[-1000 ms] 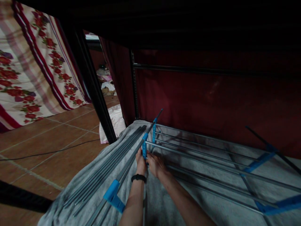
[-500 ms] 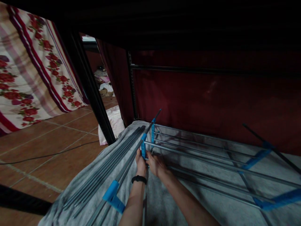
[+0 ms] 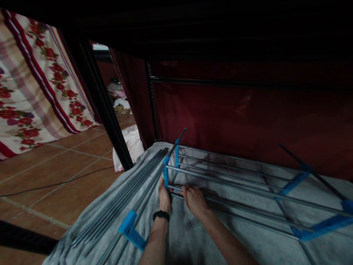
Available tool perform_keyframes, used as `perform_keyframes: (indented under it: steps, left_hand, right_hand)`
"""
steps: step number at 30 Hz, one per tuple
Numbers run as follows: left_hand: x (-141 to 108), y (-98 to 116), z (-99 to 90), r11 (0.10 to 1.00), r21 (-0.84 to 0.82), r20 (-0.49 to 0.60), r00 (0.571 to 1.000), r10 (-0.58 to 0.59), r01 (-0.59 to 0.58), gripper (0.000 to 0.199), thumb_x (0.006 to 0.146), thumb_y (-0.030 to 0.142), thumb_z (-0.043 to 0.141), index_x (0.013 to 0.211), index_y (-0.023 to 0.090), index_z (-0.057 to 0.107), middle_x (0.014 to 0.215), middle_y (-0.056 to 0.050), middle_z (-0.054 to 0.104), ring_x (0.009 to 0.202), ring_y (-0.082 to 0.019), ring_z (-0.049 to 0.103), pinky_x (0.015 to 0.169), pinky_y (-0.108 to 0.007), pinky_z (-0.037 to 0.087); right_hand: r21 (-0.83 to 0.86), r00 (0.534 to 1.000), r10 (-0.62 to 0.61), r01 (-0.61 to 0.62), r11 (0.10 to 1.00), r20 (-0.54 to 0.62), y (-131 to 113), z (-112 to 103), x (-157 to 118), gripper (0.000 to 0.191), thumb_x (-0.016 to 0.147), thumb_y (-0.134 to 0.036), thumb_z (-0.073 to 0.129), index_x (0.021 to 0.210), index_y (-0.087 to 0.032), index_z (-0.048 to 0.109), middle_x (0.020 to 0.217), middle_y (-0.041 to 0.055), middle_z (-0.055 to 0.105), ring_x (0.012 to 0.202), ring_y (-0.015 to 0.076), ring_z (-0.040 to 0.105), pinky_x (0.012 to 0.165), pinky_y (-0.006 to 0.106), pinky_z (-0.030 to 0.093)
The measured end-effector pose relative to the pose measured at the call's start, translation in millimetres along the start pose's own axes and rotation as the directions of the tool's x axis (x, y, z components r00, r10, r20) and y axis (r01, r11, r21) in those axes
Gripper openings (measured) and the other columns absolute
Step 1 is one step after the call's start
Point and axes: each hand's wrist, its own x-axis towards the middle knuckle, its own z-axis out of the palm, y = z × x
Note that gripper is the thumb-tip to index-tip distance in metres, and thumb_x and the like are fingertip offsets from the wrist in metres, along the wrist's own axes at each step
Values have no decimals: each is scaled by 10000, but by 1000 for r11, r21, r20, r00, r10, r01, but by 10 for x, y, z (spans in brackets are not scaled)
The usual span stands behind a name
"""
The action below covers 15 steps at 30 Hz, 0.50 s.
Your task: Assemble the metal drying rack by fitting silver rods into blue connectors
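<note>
A partly assembled rack of grey metal tubes and blue plastic connectors lies on a grey blanket [image 3: 187, 243]. My left hand [image 3: 164, 195], with a black band on its wrist, is closed around the lower end of an upright blue connector [image 3: 166, 175]. Just to its right, my right hand [image 3: 194, 198] has its fingers closed on a metal tube [image 3: 176, 187] that meets this connector. Another blue connector [image 3: 177, 158] stands farther back. Nearer me, a third blue connector [image 3: 132, 230] sits on a long tube, partly behind my left forearm. More blue connectors [image 3: 325, 228] join the tubes at the right.
Several loose metal tubes [image 3: 124, 195] lie side by side at the left of the blanket. A black metal post [image 3: 107, 110] rises at the bed's left edge, with a dark frame overhead. A maroon curtain [image 3: 234, 114] hangs behind. A cable [image 3: 63, 180] crosses the tiled floor [image 3: 52, 162].
My right hand has slid right along the tube, away from the connector. My left hand stays at the connector. The whole view has shifted slightly.
</note>
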Motion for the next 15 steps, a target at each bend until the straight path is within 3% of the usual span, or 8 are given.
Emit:
perform_keyframes:
  steps: [5, 15]
  left_hand:
    - [-19, 21, 54, 1000, 6, -57, 998, -18, 18, 591, 847, 761, 544, 587, 244, 423, 480, 74, 376, 429, -99, 354, 462, -257, 318]
    - [-5, -39, 65, 998, 60, -114, 993, 6, 1, 563, 876, 744, 490, 604, 259, 402, 492, 74, 365, 442, -109, 344, 460, -261, 322]
  right_hand:
    - [41, 999, 4, -6, 999, 41, 15, -19, 42, 297, 1081, -279, 391, 1132, -227, 679, 1124, 68, 782, 1066, 222, 722, 864, 308, 486]
    - [81, 996, 50, -56, 995, 74, 38, -23, 33, 351, 1089, -341, 360, 1167, -256, 692, 1117, 65, 782, 1091, 240, 710, 912, 329, 471]
